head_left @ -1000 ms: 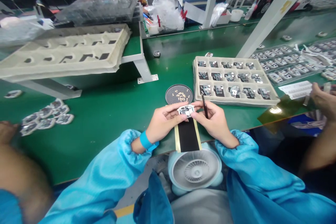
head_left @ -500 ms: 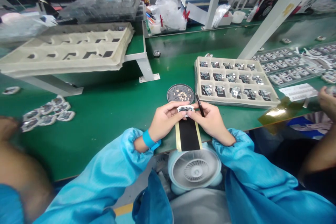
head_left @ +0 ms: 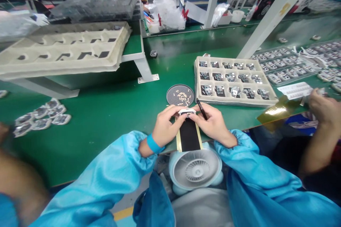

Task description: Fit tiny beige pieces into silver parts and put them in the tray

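Observation:
Between my two hands I hold a small white-framed electronic part (head_left: 187,112) with dark parts inside. My left hand (head_left: 167,124) is closed on its left side, thumb along the near edge. My right hand (head_left: 214,123) grips the part's right side and also keeps a black pen-like tool (head_left: 201,109) against the fingers, its tip pointing up and left. Under the hands, a black strip with yellow edges (head_left: 189,135) lies at the table's front edge. Just beyond stands a round grey perforated dish (head_left: 178,90) with many tiny beige pieces.
Right of the dish is a beige compartment tray (head_left: 269,94) of small circuit assemblies. Several white-framed parts (head_left: 41,122) lie at left, near a raised shelf (head_left: 133,56) with another tray. Co-workers' arms show at both sides, one hand (head_left: 323,108) at right. A fan (head_left: 196,172) sits below the edge.
The white-framed part has tilted in my hands, its upper edge turned more toward me. The whole view has shifted slightly. The co-worker's hand at right has come further into view.

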The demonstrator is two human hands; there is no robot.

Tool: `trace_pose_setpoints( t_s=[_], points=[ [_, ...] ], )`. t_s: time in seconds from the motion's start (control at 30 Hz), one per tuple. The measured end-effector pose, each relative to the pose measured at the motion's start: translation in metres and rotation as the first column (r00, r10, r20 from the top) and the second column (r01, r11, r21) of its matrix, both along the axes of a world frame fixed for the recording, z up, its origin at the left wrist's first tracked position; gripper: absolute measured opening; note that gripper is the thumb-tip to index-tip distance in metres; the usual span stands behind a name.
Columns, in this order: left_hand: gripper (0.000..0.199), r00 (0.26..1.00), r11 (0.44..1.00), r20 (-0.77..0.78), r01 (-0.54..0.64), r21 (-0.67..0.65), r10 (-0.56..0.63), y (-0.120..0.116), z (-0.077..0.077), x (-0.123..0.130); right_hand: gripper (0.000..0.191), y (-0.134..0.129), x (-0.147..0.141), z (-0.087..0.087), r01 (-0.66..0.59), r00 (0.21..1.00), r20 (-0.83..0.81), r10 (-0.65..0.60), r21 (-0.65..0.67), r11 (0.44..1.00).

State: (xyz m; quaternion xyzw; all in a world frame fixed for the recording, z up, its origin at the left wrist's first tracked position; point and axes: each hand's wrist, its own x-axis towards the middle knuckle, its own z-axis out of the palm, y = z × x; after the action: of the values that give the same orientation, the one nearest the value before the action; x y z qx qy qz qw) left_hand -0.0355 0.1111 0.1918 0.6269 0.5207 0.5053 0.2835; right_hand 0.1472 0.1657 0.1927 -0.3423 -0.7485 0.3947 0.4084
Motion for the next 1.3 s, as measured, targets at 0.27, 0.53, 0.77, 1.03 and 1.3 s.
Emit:
trace_pose_setpoints(
  t_s=[0.27, 0.53, 0.77, 1.03, 1.3],
  points=[
    [0.017, 0.979, 0.995, -0.199, -0.013, 0.101, 0.033, 0.001, 0.002, -0.004, 0.012, 0.021, 0.015, 0.022, -0.131, 0.991, 0.054, 0.120, 0.310, 0.942],
    [0.015, 0.978, 0.994, -0.193, -0.057, 0.093, 0.074, 0.002, 0.001, -0.004, 0.011, 0.029, 0.008, 0.015, -0.262, 0.963, 0.159, 0.216, 0.391, 0.882],
    [0.015, 0.987, 0.991, -0.088, -0.132, 0.025, 0.134, 0.008, 0.003, -0.010, 0.019, 0.034, -0.003, 0.028, -0.393, 0.888, 0.389, 0.246, 0.363, 0.845],
    [0.024, 0.951, 0.947, -0.003, -0.308, -0.089, 0.309, 0.032, -0.006, -0.043, 0.011, 0.090, -0.041, 0.044, -0.274, 0.810, 0.586, -0.030, 0.423, 0.864],
    [0.029, 0.754, 0.761, -0.167, -0.648, -0.032, 0.635, 0.075, -0.005, -0.158, 0.024, 0.069, -0.005, 0.051, -0.059, 0.970, 0.241, -0.042, 0.395, 0.917]
  ],
)
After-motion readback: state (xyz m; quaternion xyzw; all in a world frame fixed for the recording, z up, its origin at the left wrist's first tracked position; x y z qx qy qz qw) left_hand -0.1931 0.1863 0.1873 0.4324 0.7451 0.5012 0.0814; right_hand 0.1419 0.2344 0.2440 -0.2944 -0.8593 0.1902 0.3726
